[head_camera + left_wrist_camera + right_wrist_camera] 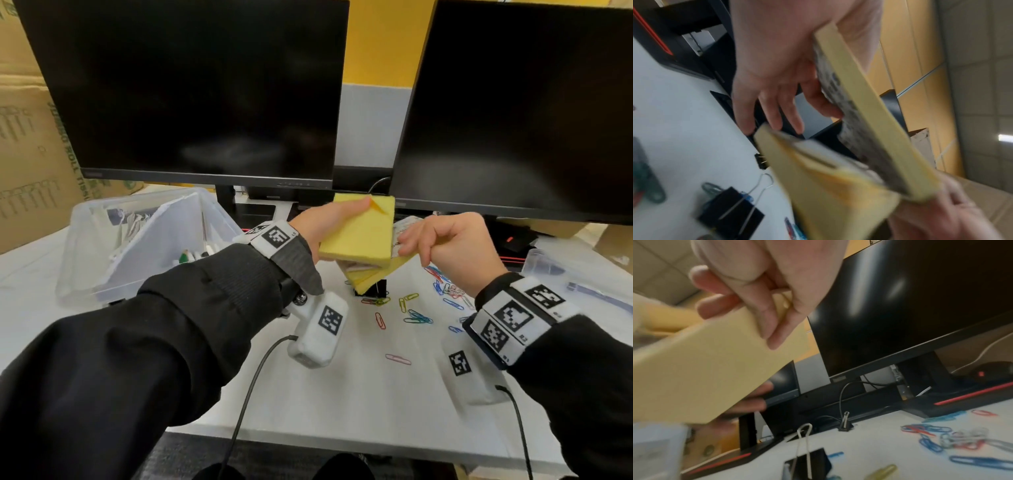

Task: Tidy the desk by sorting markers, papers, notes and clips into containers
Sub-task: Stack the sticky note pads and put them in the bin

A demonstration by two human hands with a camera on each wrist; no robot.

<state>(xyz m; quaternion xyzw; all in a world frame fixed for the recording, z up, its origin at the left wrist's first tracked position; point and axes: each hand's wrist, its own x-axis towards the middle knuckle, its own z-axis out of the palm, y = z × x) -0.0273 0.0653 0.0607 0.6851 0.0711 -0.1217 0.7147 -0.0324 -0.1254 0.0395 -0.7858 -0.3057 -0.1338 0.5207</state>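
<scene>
My left hand (342, 216) grips a thick yellow sticky-note pad (359, 233) above the desk, thumb on top. In the left wrist view the left hand (797, 73) holds that upper pad (863, 100), whose underside is printed. A second yellow pad (373, 274) hangs tilted just below it. My right hand (411, 246) pinches the right end of this lower pad (828, 186). In the right wrist view the right hand (766, 321) curls its fingers over the lower pad (705, 369). Coloured paper clips (418, 317) lie scattered on the white desk (342, 394).
A clear bin (82, 260) holding papers and markers stands at the left. Another clear container (548, 263) sits at the right. A black binder clip (375, 287) lies under the pads, a small binder clip (845, 423) by the monitor base. Two dark monitors (191, 89) stand behind.
</scene>
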